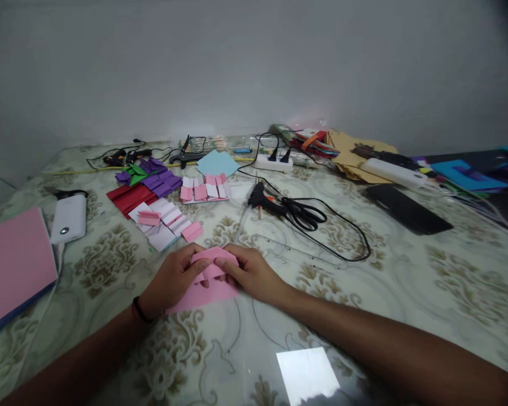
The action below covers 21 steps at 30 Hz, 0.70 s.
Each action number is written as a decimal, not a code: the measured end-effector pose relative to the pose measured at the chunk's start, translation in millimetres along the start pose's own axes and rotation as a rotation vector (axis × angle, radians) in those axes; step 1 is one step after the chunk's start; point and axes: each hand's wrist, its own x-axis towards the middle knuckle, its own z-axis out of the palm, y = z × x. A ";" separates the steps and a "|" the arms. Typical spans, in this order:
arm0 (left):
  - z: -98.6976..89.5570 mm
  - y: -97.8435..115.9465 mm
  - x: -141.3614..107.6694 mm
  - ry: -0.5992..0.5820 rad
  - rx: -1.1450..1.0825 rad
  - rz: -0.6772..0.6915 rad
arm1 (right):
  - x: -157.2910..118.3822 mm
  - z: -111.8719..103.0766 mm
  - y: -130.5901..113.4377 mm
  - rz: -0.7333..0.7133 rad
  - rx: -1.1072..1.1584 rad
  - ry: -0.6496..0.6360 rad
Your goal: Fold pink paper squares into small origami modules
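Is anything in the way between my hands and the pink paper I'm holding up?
Nothing visible: the left hand and right hand both grip the pink paper directly. The glue gun lies beyond it, toward the right, not between.

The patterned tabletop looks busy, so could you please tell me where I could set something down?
Bare cloth lies between the flat black object and right forearm, and between the white power bank and left forearm. Beyond the held pink paper, folded papers and a glue gun crowd the cloth.
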 end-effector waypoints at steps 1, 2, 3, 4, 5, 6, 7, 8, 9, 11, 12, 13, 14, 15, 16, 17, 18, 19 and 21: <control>0.2 0.5 -0.4 -0.003 0.003 0.003 | -0.7 0.0 1.3 0.010 0.015 0.001; 0.4 1.1 -0.8 -0.004 0.007 0.004 | -1.5 -0.1 2.5 0.019 0.029 0.006; 0.6 1.7 -1.2 -0.004 0.009 0.009 | -2.1 -0.1 3.2 0.026 0.039 0.013; 0.9 2.2 -1.5 -0.001 0.016 0.014 | -2.6 -0.1 3.6 0.032 0.046 0.022; 1.1 2.6 -1.6 0.001 0.021 0.021 | -3.0 -0.2 3.4 0.033 0.049 0.033; 1.2 2.9 -1.7 -0.003 0.022 0.023 | -3.3 -0.2 3.0 0.035 0.051 0.040; 1.4 3.0 -1.7 -0.004 0.017 0.025 | -3.4 -0.3 2.2 0.038 0.057 0.047; 1.5 3.1 -1.7 -0.007 0.010 0.025 | -3.5 -0.3 1.2 0.038 0.062 0.051; 1.6 3.2 -1.6 -0.008 0.006 0.024 | -3.6 -0.3 0.2 0.040 0.069 0.053; 1.8 3.4 -1.7 -0.005 0.001 0.024 | -3.6 -0.1 -1.2 0.045 0.083 0.061; 2.0 3.6 -1.8 -0.005 -0.004 0.023 | -3.7 0.2 -1.5 0.052 0.092 0.066; 2.1 3.9 -1.9 -0.009 -0.012 0.020 | -3.7 0.5 -1.3 0.062 0.105 0.071; 2.3 4.3 -2.1 -0.017 -0.021 0.014 | -3.8 0.8 -0.8 0.073 0.120 0.078; 2.5 4.6 -2.2 -0.024 -0.027 0.007 | -3.8 1.2 -0.1 0.084 0.135 0.086; 2.6 4.9 -2.3 -0.030 -0.029 0.000 | -3.8 1.5 0.8 0.092 0.146 0.094; 2.7 5.0 -2.3 -0.034 -0.027 -0.006 | -3.8 1.7 1.6 0.098 0.154 0.103; 2.7 5.0 -2.3 -0.037 -0.022 -0.011 | -3.8 1.9 2.3 0.100 0.158 0.112; 2.8 4.8 -2.3 -0.040 -0.016 -0.013 | -3.8 2.0 2.8 0.101 0.159 0.119; 2.9 4.3 -2.2 -0.047 0.009 -0.009 | -3.8 1.9 3.0 0.101 0.153 0.132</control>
